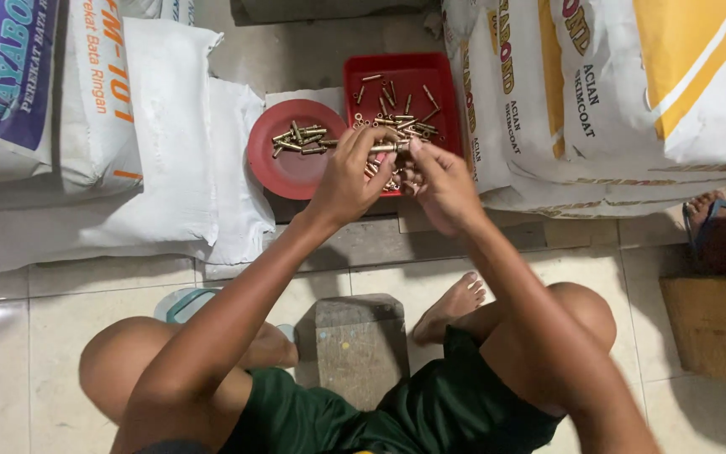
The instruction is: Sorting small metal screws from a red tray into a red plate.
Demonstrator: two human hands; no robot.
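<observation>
White sacks (170, 143) are stacked to the left of the hands and more sacks (623, 92) rise to the right, so the hands work in a narrow gap between the two piles, with bare concrete beyond them at the far end. Below the hands the tiled floor (10, 361) is open on the left, while a small stool (359, 345) stands between the person's knees and a wooden board (716, 336) lies far right, near another person's sandalled foot (707, 214). In the gap, a red tray (443, 84) sits just beyond the right hand, strewn with brass pins (397, 101), and a round red plate (283, 168) lies just left of the left hand, with a small heap of the same pins (300, 139) on it. The left hand (348, 181) and right hand (440, 187) are raised over the near edge of the tray, close together, fingers curled. Between them they pinch one brass pin (386, 147) held level, each hand's fingertips on an end.
</observation>
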